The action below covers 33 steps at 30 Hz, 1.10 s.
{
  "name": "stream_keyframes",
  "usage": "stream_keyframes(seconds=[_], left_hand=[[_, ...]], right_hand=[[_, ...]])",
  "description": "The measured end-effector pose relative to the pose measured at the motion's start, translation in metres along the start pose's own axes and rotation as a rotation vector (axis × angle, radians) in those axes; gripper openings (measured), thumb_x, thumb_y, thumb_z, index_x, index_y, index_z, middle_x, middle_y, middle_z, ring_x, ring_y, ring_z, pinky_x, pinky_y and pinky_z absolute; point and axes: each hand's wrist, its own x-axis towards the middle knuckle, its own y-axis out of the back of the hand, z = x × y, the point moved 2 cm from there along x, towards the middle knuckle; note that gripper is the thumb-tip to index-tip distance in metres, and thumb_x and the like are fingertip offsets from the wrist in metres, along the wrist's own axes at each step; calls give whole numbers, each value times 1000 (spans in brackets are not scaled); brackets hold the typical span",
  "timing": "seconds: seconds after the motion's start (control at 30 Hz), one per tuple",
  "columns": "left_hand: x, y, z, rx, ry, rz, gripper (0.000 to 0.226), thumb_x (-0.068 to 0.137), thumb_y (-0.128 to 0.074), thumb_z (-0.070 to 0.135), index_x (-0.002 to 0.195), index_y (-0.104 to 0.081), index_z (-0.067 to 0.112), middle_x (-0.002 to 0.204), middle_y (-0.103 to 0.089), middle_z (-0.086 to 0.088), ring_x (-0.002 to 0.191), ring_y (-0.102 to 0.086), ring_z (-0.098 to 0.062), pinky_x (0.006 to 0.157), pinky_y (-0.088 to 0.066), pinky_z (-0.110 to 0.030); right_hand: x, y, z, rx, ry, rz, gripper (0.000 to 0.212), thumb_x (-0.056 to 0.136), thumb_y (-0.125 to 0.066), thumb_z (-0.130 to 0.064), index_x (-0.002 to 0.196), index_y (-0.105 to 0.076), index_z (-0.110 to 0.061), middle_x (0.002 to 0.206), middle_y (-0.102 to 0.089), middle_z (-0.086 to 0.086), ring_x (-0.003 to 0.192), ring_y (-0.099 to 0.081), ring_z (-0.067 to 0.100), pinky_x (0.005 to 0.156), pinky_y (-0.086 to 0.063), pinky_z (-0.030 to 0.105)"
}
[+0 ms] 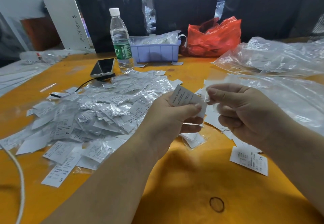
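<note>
Pinching the care label (183, 97) in the left hand (168, 120) and the clear sleeve (205, 96) in the right hand (245, 113), above the yellow table (175, 180), best keeping the sleeve mouth taut and the label square to it.

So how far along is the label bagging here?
Done, apparently: a big pile of bagged labels lies on the table, left side. In hand: the left hand pinches one label, and the right hand pinches a small clear sleeve beside it. Left: loose labels under the right hand; how many is partly hidden.
</note>
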Motion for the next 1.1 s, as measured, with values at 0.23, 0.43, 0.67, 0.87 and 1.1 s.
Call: stream_keyframes(seconds=[0.23,0.43,0.67,0.87,1.1], left_hand=[[-2,-2,0,-15,0,-87,12,85,-66,-5,91,-66,6,69,-68,-3,61,-67,-17,53,-55,-25],[-2,-2,1,-53,0,-72,13,84,-66,-3,94,-66,5,71,-69,-5,63,-68,-17,53,-55,-25],[1,1,0,-68,-12,14,12,84,-66,-4,93,-65,5,67,-66,-5,60,-67,-17,52,-54,-26],[1,4,0,-50,-25,47,16,83,-66,-3,98,-64,2,72,-65,-6,62,-67,-18,53,-54,-27],[2,4,1,-60,-20,45,13,84,-66,-5,91,-65,5,65,-66,-2,60,-66,-17,51,-54,-26]], right_hand=[[0,4,-1,-58,115,92,26,69,-73,-27,76,-61,-5,51,-52,1,35,-22,7,34,-23,15],[-5,0,-1,-133,171,86,28,74,-71,-28,80,-62,-2,41,-45,-8,35,-20,7,35,-23,18],[-8,-3,-1,-120,176,58,28,71,-73,-25,83,-63,-2,48,-52,-1,36,-20,8,35,-23,19],[-7,-3,-2,-112,159,70,32,63,-77,-24,86,-64,-6,59,-63,2,40,-21,9,35,-25,19],[-8,-3,-3,-84,146,93,34,68,-74,-24,91,-63,-2,56,-62,-1,39,-22,7,33,-24,18]])
